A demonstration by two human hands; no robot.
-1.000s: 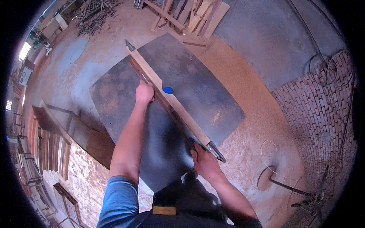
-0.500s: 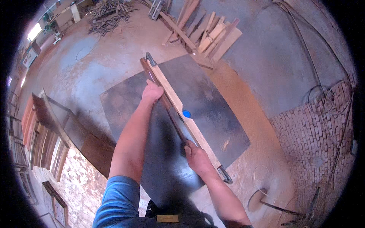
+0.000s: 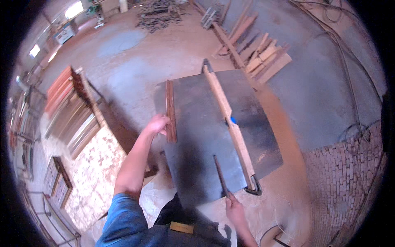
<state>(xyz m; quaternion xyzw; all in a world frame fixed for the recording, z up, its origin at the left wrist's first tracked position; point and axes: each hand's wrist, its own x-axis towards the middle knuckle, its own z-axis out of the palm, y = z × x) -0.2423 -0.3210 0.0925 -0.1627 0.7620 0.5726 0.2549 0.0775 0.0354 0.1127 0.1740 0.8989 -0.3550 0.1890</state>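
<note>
My left hand [image 3: 158,124] is closed on a reddish-brown grooved wooden strip [image 3: 171,103], which stands out along the left side of the dark tabletop [image 3: 193,99]. In my right hand [image 3: 235,210], near the front edge, is a thin dark stick [image 3: 220,175] that points away from me over the table. Its exact kind is unclear. Between the hands and the table's right side, a pale wooden bar [image 3: 220,96] runs lengthwise, with a dark clamp [image 3: 206,65] at its far end and another clamp [image 3: 256,188] at its near end.
A blue round spot [image 3: 233,120] shows at the bar's notch. To the left, a speckled board [image 3: 94,173] bears several wooden strips [image 3: 70,111]. Planks [image 3: 269,59] lean at the back right; a brick stack [image 3: 345,181] stands right. A scrap heap [image 3: 160,16] lies far back.
The brown strip has come away from the pale bar and moved left with my left hand. My right hand has drawn back toward me, now with a thin dark stick. The view has shifted.
</note>
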